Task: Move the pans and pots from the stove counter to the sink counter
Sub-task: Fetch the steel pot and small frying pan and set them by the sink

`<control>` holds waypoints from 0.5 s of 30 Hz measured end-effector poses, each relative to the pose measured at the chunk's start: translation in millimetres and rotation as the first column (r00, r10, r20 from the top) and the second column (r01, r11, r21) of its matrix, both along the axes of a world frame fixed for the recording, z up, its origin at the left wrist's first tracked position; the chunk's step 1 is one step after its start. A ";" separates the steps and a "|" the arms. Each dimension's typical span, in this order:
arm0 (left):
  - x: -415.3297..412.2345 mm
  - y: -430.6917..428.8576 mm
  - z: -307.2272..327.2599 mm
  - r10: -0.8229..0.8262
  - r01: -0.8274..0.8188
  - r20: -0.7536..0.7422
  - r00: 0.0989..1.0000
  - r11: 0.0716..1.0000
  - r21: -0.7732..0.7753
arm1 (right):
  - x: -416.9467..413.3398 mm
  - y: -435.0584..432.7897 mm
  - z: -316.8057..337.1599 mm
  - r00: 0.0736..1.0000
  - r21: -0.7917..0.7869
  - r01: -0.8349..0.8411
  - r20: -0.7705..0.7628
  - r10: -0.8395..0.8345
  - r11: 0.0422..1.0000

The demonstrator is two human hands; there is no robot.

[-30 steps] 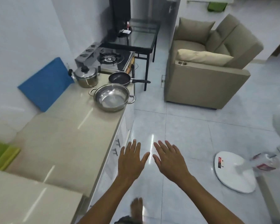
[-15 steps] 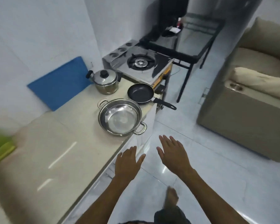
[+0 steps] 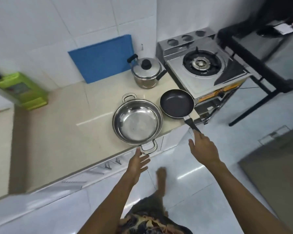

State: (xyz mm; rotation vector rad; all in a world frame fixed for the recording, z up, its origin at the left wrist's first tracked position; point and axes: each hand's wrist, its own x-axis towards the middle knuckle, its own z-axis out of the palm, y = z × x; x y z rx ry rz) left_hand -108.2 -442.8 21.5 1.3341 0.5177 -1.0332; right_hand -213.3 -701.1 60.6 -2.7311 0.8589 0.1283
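A wide steel pot (image 3: pixel 137 121) with two loop handles stands at the counter's front edge. To its right lies a black frying pan (image 3: pixel 176 103), its handle sticking out over the floor. Behind them a lidded steel pot (image 3: pixel 146 73) with black handles stands by the wall. My left hand (image 3: pixel 137 163) is open, fingertips just below the wide pot's near handle. My right hand (image 3: pixel 203 149) is open too, fingertips at the end of the frying pan's handle, not closed around it.
The beige counter (image 3: pixel 66 125) runs leftward. A gas stove (image 3: pixel 203 65) sits right of the pans, and a black table (image 3: pixel 260 53) beyond it. A blue board (image 3: pixel 101 58) leans on the tiled wall. A green rack (image 3: pixel 22 90) stands at left. A sofa's corner (image 3: pixel 277 162) is at right.
I have stepped closer and turned toward the counter. Both hands have reached forward, the left up to the wide pot's near handle, the right up to the frying pan's handle.
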 end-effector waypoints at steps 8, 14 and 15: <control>25.0 -62.9 -35.7 0.442 -0.472 -0.198 0.875 0.870 -0.144 | 35.2 -77.5 -37.5 0.995 0.292 0.093 -0.073 -0.075 0.952; 32.3 -82.5 -36.0 0.642 -0.667 -0.208 0.738 0.740 -0.082 | 67.0 -110.8 -51.8 0.975 0.643 0.216 -0.179 -0.131 0.735; 31.4 -84.0 -35.9 0.659 -0.684 -0.205 0.723 0.726 -0.076 | 71.2 -115.3 -54.7 0.977 0.663 0.209 -0.176 -0.122 0.719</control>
